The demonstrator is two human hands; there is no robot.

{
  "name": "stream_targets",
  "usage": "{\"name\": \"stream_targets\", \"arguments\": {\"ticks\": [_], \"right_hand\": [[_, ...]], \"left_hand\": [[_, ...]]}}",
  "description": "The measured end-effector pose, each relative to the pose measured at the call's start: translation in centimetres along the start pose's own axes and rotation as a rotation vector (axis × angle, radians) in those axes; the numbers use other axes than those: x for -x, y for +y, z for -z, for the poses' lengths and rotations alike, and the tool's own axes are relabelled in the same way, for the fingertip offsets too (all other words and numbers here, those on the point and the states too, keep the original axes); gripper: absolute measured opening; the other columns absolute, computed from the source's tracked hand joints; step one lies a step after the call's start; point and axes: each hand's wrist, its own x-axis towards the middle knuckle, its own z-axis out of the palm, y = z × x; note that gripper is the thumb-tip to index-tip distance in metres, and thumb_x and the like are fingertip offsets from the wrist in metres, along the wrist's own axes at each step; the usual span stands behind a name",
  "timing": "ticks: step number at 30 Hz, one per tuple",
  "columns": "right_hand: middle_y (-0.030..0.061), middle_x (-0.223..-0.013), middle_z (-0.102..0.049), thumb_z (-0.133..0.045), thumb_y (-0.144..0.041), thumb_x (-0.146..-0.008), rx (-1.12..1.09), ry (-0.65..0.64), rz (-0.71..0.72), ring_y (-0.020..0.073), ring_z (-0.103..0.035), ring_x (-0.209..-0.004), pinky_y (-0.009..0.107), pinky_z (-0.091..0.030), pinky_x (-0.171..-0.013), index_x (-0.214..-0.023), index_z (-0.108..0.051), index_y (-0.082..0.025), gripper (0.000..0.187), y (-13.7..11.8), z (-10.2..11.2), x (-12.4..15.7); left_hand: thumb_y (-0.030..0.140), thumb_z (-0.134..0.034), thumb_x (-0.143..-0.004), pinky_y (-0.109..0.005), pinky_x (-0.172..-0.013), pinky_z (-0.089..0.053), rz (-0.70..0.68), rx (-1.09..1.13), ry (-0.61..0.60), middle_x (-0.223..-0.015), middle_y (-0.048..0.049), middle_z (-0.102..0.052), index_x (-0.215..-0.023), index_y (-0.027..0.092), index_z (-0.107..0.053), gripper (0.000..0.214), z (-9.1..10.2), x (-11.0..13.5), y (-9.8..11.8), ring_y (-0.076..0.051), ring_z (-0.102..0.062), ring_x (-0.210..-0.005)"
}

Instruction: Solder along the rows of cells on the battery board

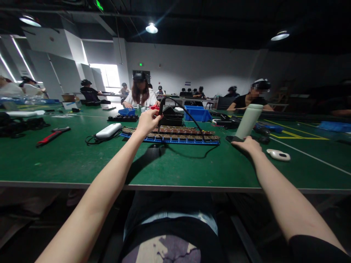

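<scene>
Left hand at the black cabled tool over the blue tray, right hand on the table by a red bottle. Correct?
No. Head view: the tall cylindrical bottle by the right hand is pale green, not red. The rest holds.

Dim hall: white walls (192,69), bright window (109,75), ceiling lamps (151,28), green tables (68,160).

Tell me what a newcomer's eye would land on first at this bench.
First, two bare arms stretched over the green table. The left hand pinches a black corded tool above a blue tray of brown strips at centre. The right hand lies flat by a pale bottle, to the right of the tray.
</scene>
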Motion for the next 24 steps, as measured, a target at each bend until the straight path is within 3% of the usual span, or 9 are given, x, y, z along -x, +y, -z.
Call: {"name": "stream_targets", "arguments": {"ticks": [7, 13, 17, 21, 24], "right_hand": [[0.0216, -0.130, -0.049, -0.063, -0.059, -0.069, -0.028, -0.024, -0.026, 0.0345, -0.049, -0.120, 0.039, -0.042, -0.095, -0.127, -0.041, -0.008, 0.080, 0.1, 0.0, -1.0], [0.0272, -0.130, -0.047, -0.058, -0.060, -0.073, 0.027, -0.004, -0.006, 0.0378, -0.046, -0.120, 0.044, -0.038, -0.096, -0.133, -0.033, -0.002, 0.086, -0.4, 0.2, 0.2], [0.0298, -0.126, -0.046, -0.048, -0.054, -0.082, 0.144, 0.157, 0.147, 0.0395, -0.045, -0.119, 0.045, -0.038, -0.093, -0.125, -0.045, 0.000, 0.069, -2.1, -0.1, 1.9], [0.0180, -0.113, -0.059, -0.044, -0.038, -0.085, 0.055, 0.237, 0.441, 0.0283, -0.055, -0.108, 0.036, -0.042, -0.090, -0.113, -0.056, -0.010, 0.041, -4.4, -0.8, 3.9], [0.0163, -0.106, -0.063, -0.038, -0.035, -0.087, 0.031, 0.215, 0.398, 0.0283, -0.059, -0.101, 0.037, -0.045, -0.085, -0.104, -0.060, -0.014, 0.035, -5.6, -1.2, 5.2]], "left_hand": [[0.030, -0.056, -0.079, -0.026, -0.072, -0.045, 0.017, 0.002, 0.010, -0.092, -0.0057, -0.070, -0.094, 0.016, -0.070, 0.026, 0.1, 0.1, 0.3, -0.017, -0.062, -0.076], [0.031, -0.055, -0.080, -0.026, -0.074, -0.045, -0.007, 0.003, 0.004, -0.094, -0.0067, -0.070, -0.096, 0.015, -0.070, 0.027, 0.1, 0.0, 0.2, -0.017, -0.062, -0.078], [0.031, -0.055, -0.079, -0.027, -0.073, -0.045, -0.010, -0.003, 0.001, -0.092, -0.0061, -0.070, -0.095, 0.016, -0.070, 0.026, 0.0, 0.0, 0.1, -0.018, -0.062, -0.077], [0.031, -0.055, -0.079, -0.027, -0.072, -0.045, -0.003, 0.000, -0.007, -0.091, -0.0056, -0.071, -0.092, 0.017, -0.071, 0.025, 0.1, 0.0, 0.3, -0.017, -0.062, -0.075], [0.032, -0.055, -0.079, -0.026, -0.071, -0.045, 0.013, 0.009, -0.014, -0.091, -0.0066, -0.070, -0.092, 0.016, -0.070, 0.027, 0.2, 0.1, 0.4, -0.017, -0.062, -0.073]]}}
